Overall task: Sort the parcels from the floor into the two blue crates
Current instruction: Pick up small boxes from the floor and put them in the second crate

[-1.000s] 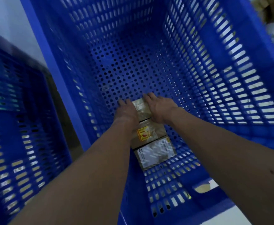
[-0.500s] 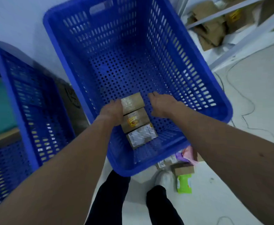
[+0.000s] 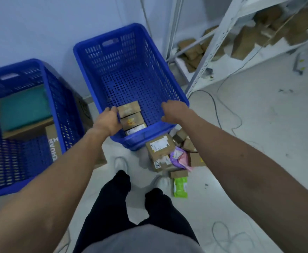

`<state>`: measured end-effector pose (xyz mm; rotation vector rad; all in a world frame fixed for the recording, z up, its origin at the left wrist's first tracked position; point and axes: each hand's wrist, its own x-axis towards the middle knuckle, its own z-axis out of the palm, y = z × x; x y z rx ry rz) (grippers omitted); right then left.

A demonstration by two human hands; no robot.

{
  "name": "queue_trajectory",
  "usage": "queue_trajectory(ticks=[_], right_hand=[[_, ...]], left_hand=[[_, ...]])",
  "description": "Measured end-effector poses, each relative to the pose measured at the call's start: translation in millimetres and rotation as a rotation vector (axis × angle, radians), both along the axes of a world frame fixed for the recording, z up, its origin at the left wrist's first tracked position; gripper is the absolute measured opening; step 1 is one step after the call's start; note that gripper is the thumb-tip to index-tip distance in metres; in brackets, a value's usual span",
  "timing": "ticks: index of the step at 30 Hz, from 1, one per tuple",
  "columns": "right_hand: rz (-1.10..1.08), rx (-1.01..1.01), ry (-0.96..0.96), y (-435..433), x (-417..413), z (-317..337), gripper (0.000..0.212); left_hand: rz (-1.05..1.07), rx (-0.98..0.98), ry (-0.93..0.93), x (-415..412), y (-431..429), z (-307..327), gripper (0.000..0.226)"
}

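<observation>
At far left a blue crate (image 3: 45,110) stands against the wall, holding a teal parcel (image 3: 23,106) that lies on a flat brown carton (image 3: 29,130); a brown box (image 3: 53,145) printed with letters leans inside its right wall. Next to it, a second crate (image 3: 87,57) sits tilted toward the viewer, its perforated floor mostly bare. Three small boxes (image 3: 131,115) lie in a row along its near left side, the nearest one partly hidden by the rim. The left hand (image 3: 107,121) rests at the left edge of these boxes, fingers curled and touching the side of the far two; whether it actually grips them cannot be told. The right hand (image 3: 173,112) hovers over the crate's near right corner, palm down, fingers loosely bent and holding nothing. Below the crate, on the pale floor, two legs in dark trousers (image 3: 120,203) and white shoes (image 3: 121,164) stand. Just right of the shoes lies the pile of parcels (image 3: 169,154): a labelled brown box (image 3: 159,145) touching the crate's front, smaller brown boxes, a purple and pink pouch (image 3: 180,158), and a green packet (image 3: 180,187) nearest the viewer. Cables (image 3: 230,114) trail over the floor further right. At upper right a white metal shelf (image 3: 215,52) carries scattered cardboard (image 3: 246,41).
</observation>
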<state>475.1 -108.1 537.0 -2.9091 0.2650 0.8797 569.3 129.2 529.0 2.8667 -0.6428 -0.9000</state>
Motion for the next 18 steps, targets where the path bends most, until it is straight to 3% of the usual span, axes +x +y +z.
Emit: queue_trajectory(ticks=[6, 11, 18], right_hand=[[-0.099, 0.049, -0.056, 23, -90, 1, 0.047], [-0.238, 0.012, -0.144, 53, -168, -4, 0.04], [-0.377, 0.008, -0.078, 106, -274, -10, 0.052]], left_hand=[[-0.101, -0.045, 0.017, -68, -2, 25, 0.06], [-0.22, -0.041, 0.047, -118, 8, 24, 0.056], [-0.363, -0.066, 0.118, -188, 15, 0, 0.059]])
